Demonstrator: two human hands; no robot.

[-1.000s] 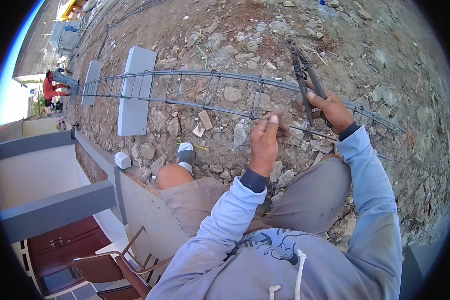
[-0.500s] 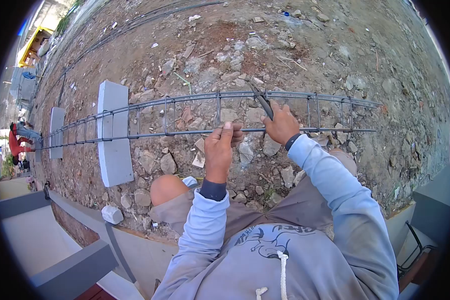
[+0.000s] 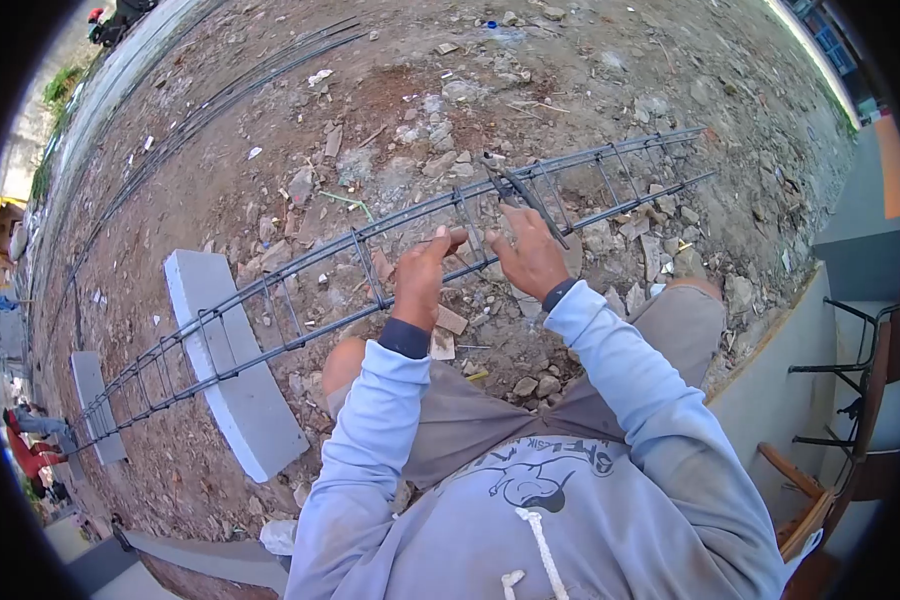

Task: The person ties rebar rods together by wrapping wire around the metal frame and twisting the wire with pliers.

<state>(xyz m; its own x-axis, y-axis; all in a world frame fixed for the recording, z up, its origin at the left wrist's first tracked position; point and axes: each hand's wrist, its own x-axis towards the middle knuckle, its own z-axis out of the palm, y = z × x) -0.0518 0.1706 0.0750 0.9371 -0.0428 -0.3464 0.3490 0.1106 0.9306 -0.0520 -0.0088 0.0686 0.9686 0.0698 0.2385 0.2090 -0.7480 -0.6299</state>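
Note:
A long rebar cage [image 3: 315, 262] of parallel bars with square stirrups runs across my front. My right hand [image 3: 532, 258] is closed on the handles of dark pincers [image 3: 530, 195], whose jaws are at the cage's far bar. One handle sticks out past my fingers. My left hand [image 3: 420, 280] is just left of it, over the near bar, with thumb and fingertips together. Anything thin between those fingertips is too small to make out.
A pale block [image 3: 232, 370] and a smaller block [image 3: 98, 405] lie under the cage. A person in red [image 3: 32, 450] is at its far left end. Loose rebars [image 3: 210, 115] lie on the rubble-strewn ground. Chairs [image 3: 840, 400] stand at the right.
My view has turned, so the cage now slants up to the right. My left hand has shifted slightly left, its fingers now pointing right. The pincers stay at the far bar.

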